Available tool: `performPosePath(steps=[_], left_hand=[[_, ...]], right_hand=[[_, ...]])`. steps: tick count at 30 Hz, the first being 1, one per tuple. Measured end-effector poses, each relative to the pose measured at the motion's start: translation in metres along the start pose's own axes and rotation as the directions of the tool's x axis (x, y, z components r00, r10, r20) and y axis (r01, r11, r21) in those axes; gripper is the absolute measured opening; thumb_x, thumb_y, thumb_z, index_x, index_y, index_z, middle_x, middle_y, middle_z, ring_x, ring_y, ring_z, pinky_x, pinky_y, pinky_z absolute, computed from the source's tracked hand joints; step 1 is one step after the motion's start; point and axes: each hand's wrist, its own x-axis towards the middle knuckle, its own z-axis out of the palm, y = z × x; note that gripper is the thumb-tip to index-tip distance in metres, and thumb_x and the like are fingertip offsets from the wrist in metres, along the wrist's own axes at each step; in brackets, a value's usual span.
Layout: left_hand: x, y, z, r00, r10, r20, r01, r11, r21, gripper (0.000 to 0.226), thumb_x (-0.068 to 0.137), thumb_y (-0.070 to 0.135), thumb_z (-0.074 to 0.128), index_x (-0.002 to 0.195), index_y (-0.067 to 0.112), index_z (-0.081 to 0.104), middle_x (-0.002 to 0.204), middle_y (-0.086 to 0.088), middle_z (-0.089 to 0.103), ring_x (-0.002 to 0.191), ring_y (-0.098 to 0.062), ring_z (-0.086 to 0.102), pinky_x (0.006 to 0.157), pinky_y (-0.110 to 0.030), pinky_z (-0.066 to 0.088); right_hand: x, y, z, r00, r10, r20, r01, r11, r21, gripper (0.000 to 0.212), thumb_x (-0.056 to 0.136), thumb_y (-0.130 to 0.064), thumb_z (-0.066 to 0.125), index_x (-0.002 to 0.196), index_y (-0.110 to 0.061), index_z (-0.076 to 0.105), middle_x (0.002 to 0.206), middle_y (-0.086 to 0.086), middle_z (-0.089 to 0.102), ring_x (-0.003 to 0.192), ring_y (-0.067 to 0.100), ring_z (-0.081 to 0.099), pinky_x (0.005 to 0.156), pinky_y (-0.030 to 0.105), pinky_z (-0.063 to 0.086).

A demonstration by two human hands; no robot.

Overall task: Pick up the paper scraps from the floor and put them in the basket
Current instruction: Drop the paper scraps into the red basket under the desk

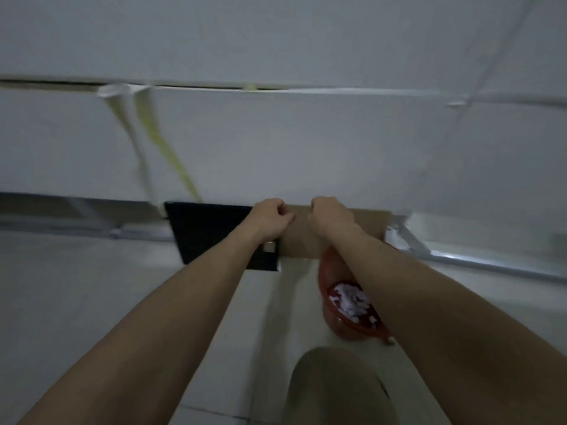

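A red basket [336, 329] stands on the pale floor, partly hidden under my right forearm. White paper scraps [349, 299] fill the part of its inside that I can see. My left hand [270, 217] and my right hand [329, 214] are stretched forward side by side, both curled into fists, in front of a brown cardboard sheet [306, 240] that leans on the wall. Nothing shows inside either fist. A small white piece [269, 246] lies just below my left wrist. The picture is dim and blurred.
A black panel [208, 234] leans on the wall left of the cardboard. Yellow and white strips [153, 133] hang down the white wall. A metal bar [460, 259] runs along the floor at the right. My knee [337, 388] is at the bottom.
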Motion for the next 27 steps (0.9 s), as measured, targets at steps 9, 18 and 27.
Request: performPosePath(steps=[9,18,27], left_hand=[[-0.083,-0.145,-0.147,0.869,-0.353,-0.345,0.353,0.933,-0.066,0.023,0.091,0.033,0.061,0.096,0.012,0.067,0.097,-0.007,0.070,0.092,-0.024,0.063,0.079,-0.031,0.049],[-0.270,-0.351,-0.187,0.566,-0.696,-0.441,0.608,0.714,-0.346,0.026,0.089,0.038,0.061,0.100,0.015,0.067,0.099,-0.002,0.069,0.090,-0.021,0.063,0.075,-0.024,0.044],[-0.472,-0.500,-0.126,0.227,-0.875,-0.427,0.655,0.462,-0.598,0.022,0.086,0.041,0.060,0.090,0.019,0.064,0.087,0.001,0.066,0.079,-0.019,0.060,0.065,-0.026,0.041]], right_hand=[[-0.019,-0.233,0.074,0.862,-0.471,0.186,0.483,0.875,-0.022,0.024,0.091,-0.023,0.049,0.109,-0.014,0.063,0.118,0.012,0.064,0.105,0.033,0.060,0.079,0.036,0.048],[-0.136,-0.413,0.251,0.532,-0.771,0.351,0.822,0.570,0.007,0.034,0.092,-0.031,0.051,0.120,-0.015,0.060,0.125,0.010,0.060,0.115,0.032,0.054,0.091,0.040,0.044],[-0.306,-0.483,0.416,0.256,-0.806,0.534,0.924,0.366,0.109,0.043,0.095,-0.038,0.048,0.132,-0.017,0.053,0.132,0.009,0.056,0.121,0.030,0.051,0.096,0.042,0.041]])
